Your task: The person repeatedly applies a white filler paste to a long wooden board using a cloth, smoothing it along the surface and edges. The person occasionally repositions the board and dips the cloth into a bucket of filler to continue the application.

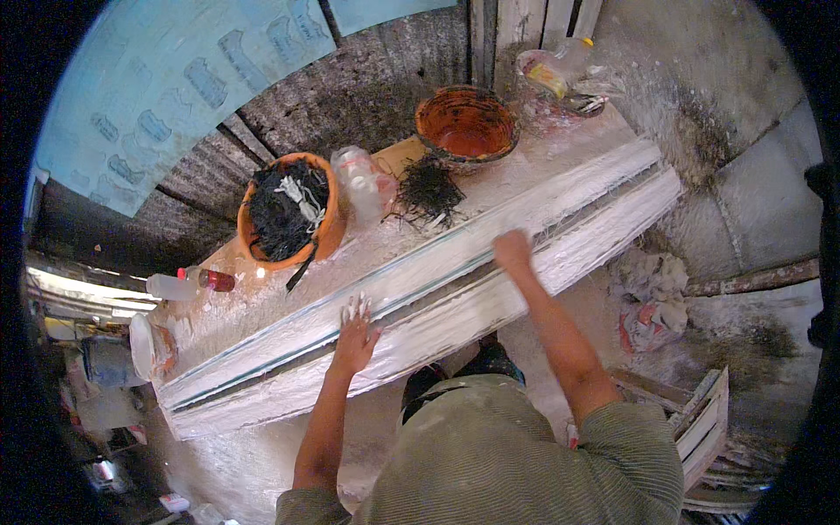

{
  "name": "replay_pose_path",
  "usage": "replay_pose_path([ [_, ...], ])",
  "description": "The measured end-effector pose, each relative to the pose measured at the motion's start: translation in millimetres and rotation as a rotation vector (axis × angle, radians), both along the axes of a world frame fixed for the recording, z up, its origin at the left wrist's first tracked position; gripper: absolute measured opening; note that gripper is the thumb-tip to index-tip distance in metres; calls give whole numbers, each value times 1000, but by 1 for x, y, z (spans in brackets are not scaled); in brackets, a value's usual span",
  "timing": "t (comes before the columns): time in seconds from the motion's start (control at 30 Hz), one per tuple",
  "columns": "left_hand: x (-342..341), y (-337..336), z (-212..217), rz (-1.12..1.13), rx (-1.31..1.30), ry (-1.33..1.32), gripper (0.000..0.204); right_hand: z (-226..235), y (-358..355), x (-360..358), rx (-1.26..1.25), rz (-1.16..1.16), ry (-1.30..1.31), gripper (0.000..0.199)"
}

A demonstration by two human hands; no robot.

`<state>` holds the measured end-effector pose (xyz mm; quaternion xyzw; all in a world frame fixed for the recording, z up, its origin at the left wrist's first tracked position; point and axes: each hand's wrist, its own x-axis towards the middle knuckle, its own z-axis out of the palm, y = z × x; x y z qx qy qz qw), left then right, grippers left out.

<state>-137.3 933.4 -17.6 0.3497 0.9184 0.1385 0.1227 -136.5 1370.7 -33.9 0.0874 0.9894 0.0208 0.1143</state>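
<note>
A long, white, plaster-coated form (490, 306) lies slantwise across the workbench, with a dark lengthwise groove and thin blue-green lines along it. My left hand (354, 339) rests on it left of the middle, fingers spread and fingertips whitened. Farther right, my right hand (514, 252) is closed in a fist over the groove and slightly blurred. Whatever it may hold is hidden beneath the fingers.
Behind the form, the workbench (560, 149) carries an orange tub (246, 232) of black strips, a clear plastic bag (360, 179), a pile of black strips (430, 188) and an orange-brown basin (465, 127). Bottles (214, 280) and a white bucket (149, 346) stand left. A wooden crate (704, 424) sits right.
</note>
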Motion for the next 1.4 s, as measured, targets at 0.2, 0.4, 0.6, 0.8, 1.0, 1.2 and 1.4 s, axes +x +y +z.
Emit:
replay_pose_path([
  [0.2,16,-93,13,204,147,-10,64,24,-209,1,-410,-146,-248,41],
  [0.4,36,-144,11,399,254,-75,65,60,-345,17,-370,182,-325,54],
  [0.6,37,-155,-12,516,410,-122,62,97,-368,18,-714,305,-52,35],
  [0.8,20,-116,5,577,478,-187,61,56,-267,-9,-759,-210,57,24],
  [1.0,21,-71,34,573,488,-181,62,-3,-15,-11,-589,-530,275,29],
  [1.2,28,-40,38,586,421,-206,62,-34,161,-10,-93,-395,248,33],
  [1.4,23,-3,47,543,364,-239,63,-82,18,2,-175,-140,-87,40],
])
